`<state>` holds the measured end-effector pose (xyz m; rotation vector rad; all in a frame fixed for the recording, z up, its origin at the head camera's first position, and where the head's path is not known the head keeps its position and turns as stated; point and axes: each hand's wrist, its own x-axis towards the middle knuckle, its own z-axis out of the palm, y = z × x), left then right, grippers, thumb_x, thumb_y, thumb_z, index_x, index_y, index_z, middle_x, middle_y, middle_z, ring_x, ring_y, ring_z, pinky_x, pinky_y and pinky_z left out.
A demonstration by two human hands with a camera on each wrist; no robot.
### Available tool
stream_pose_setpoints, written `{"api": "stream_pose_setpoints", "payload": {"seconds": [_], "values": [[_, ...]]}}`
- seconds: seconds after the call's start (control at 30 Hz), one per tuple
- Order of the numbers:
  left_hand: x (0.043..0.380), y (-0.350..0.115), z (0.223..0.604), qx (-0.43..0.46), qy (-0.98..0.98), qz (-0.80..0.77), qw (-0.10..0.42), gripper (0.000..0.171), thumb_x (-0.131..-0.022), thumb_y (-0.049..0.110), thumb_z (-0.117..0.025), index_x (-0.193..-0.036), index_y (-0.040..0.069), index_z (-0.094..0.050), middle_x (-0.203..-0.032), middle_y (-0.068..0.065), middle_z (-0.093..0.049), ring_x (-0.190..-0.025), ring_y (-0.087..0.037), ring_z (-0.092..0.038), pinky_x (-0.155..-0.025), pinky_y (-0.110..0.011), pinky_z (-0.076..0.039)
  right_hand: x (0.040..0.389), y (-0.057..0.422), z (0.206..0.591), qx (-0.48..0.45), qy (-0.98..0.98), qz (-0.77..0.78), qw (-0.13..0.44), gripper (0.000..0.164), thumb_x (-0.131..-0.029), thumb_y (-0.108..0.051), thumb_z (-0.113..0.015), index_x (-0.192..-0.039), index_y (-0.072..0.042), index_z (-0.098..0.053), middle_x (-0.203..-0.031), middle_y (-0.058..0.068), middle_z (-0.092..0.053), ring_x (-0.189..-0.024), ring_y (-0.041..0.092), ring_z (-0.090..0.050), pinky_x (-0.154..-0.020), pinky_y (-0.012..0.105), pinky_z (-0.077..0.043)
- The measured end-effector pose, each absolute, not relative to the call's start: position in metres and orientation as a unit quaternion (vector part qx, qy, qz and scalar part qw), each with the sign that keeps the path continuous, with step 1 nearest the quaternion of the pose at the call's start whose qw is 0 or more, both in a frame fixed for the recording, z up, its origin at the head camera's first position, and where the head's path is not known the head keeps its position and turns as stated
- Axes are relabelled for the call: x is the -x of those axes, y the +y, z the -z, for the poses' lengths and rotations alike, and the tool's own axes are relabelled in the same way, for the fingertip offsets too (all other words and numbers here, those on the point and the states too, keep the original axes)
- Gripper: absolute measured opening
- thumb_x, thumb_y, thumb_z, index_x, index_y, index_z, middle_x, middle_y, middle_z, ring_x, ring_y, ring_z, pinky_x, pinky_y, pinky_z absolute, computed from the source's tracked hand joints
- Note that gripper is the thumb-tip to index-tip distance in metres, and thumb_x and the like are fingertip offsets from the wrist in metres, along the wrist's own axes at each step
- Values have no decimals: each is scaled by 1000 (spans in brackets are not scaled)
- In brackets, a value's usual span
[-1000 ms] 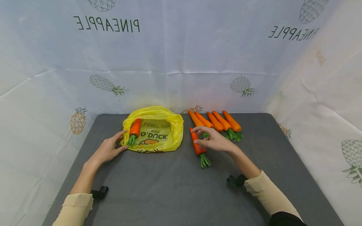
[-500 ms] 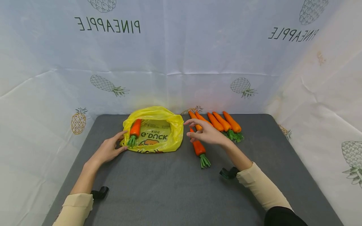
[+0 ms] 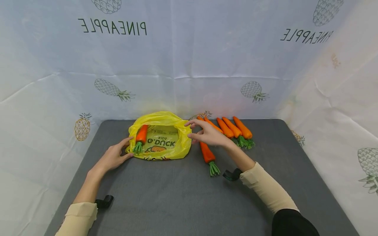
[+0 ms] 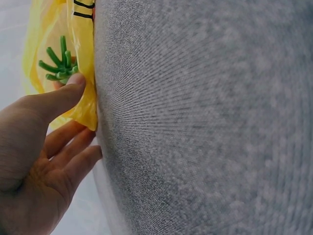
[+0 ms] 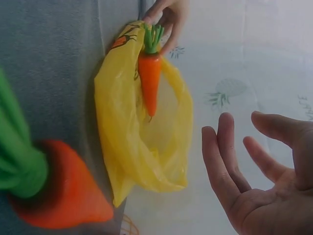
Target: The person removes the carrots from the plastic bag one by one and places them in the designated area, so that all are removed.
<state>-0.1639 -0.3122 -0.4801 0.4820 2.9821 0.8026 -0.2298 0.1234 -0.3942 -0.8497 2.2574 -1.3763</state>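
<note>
A yellow plastic bag (image 3: 183, 146) lies with its mouth spread wide, and an orange carrot (image 3: 141, 134) with green stalks rests inside its left part. My left hand (image 3: 110, 159) holds the bag's near left corner, thumb against its wall and fingers around the side, as the left wrist view shows. At the bag's right edge hovers my right hand (image 3: 208, 133), its fingers spread and nothing between them; the right wrist view shows a gap to the bag. Partly under that hand in the head view lies a redder carrot (image 3: 208, 154), stalks toward me.
Several orange carrots (image 3: 233, 127) lie at the back right of the grey table (image 3: 165, 196), some with leafy tops, two partly covered by the right hand. A white pineapple-print cloth (image 3: 189, 59) hangs behind the table and along its sides.
My right hand has moved left from above the redder carrot to the bag's right edge. My left hand, the bag and the carrots have stayed in place.
</note>
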Motion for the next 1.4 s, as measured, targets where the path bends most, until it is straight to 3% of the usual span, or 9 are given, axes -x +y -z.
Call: {"api": "stream_pose_setpoints", "payload": {"seconds": [0.1,0.2,0.33,0.47,0.73,0.87,1.07,1.27,1.4], "values": [[164,-312,480,-155,954,-257,6,75,-101,14,-78,-165,3,-40,-144,-33,-67,-124,-50,-70,-95,-66,-57,234,117,394,301,797,491,183,47,-109,-19,-67,-154,-9,-54,-153,33,-46,-91,38,-81,-82,37,-68],[164,-312,481,-154,954,-258,6,75,-102,14,-78,-165,3,-40,-145,-33,-66,-125,-51,-69,-96,-66,-57,238,110,394,302,789,499,191,47,-110,-20,-67,-154,-9,-54,-156,33,-45,-99,49,-79,-87,45,-68],[164,-312,482,-153,954,-259,9,75,-102,15,-78,-165,3,-40,-145,-33,-66,-128,-52,-68,-97,-67,-57,240,102,393,313,781,504,195,47,-109,-17,-66,-154,-8,-54,-157,35,-44,-100,55,-77,-94,61,-64],[164,-312,481,-151,955,-256,9,75,-102,15,-78,-165,4,-40,-145,-33,-66,-127,-51,-68,-97,-67,-58,242,91,392,321,776,506,197,48,-109,-15,-66,-154,-4,-53,-156,34,-45,-99,56,-76,-95,66,-61],[163,-312,481,-155,955,-253,6,74,-101,14,-78,-164,2,-40,-144,-33,-67,-128,-52,-68,-96,-66,-58,248,62,395,340,785,478,198,43,-108,-16,-68,-150,-10,-58,-152,25,-51,-83,28,-82,-92,60,-64],[163,-311,482,-156,955,-251,3,74,-101,15,-78,-164,2,-40,-143,-33,-67,-127,-51,-69,-96,-66,-58,249,47,399,354,787,464,199,42,-109,-15,-67,-149,-11,-57,-151,24,-51,-81,23,-81,-91,59,-65],[163,-311,482,-157,956,-249,2,74,-101,15,-78,-164,2,-40,-144,-34,-66,-124,-52,-69,-95,-66,-58,251,24,406,382,789,441,194,42,-109,-14,-66,-149,-7,-56,-153,27,-51,-86,35,-82,-89,54,-66],[164,-311,482,-151,956,-253,6,74,-101,15,-78,-164,3,-41,-143,-33,-67,-127,-51,-68,-97,-67,-58,252,2,413,390,788,434,196,43,-110,-16,-65,-150,-6,-56,-152,26,-54,-94,45,-81,-89,33,-65],[164,-312,482,-153,955,-255,7,74,-102,15,-78,-165,3,-40,-143,-32,-67,-127,-50,-69,-96,-66,-58,253,-13,418,385,784,442,206,45,-110,-17,-64,-151,-2,-55,-155,31,-50,-97,48,-80,-86,34,-66]]}}
